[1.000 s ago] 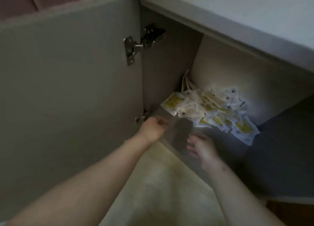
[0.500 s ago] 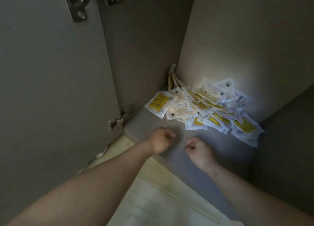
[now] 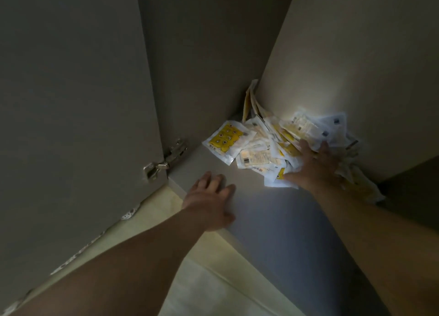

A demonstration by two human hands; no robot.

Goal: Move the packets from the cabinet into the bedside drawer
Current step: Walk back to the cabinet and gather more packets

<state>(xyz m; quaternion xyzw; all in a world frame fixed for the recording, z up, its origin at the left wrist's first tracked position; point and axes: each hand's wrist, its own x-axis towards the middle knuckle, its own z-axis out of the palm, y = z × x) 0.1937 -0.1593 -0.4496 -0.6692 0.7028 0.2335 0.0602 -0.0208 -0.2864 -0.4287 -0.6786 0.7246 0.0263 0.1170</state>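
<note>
Cabinet (image 3: 213,54), interior, door open. Landmark: the rear corner where the side wall met the back wall.

Packets (image 3: 266,147): a loose heap of white and yellow sachets lay on the cabinet floor (image 3: 273,220) against that corner, spreading along the back wall. Several stood on edge, leaning into the corner itself. One yellow-faced packet (image 3: 226,141) lay flat at the heap's edge, on the side toward the door.

Right hand (image 3: 316,163): fingers spread, palm down, laid on top of the heap partway along the back wall from the corner, touching the packets. Whether any packet was gripped could not be told.

Left hand (image 3: 210,202): fingers spread and loosely extended, palm down, at the front edge of the cabinet floor, well forward of the corner and apart from the heap, holding nothing.

Door (image 3: 71,125): swung out, forward of the corner; lower hinge (image 3: 166,160) visible at its inner edge.

Pale floor (image 3: 209,287) showed below the cabinet front.
</note>
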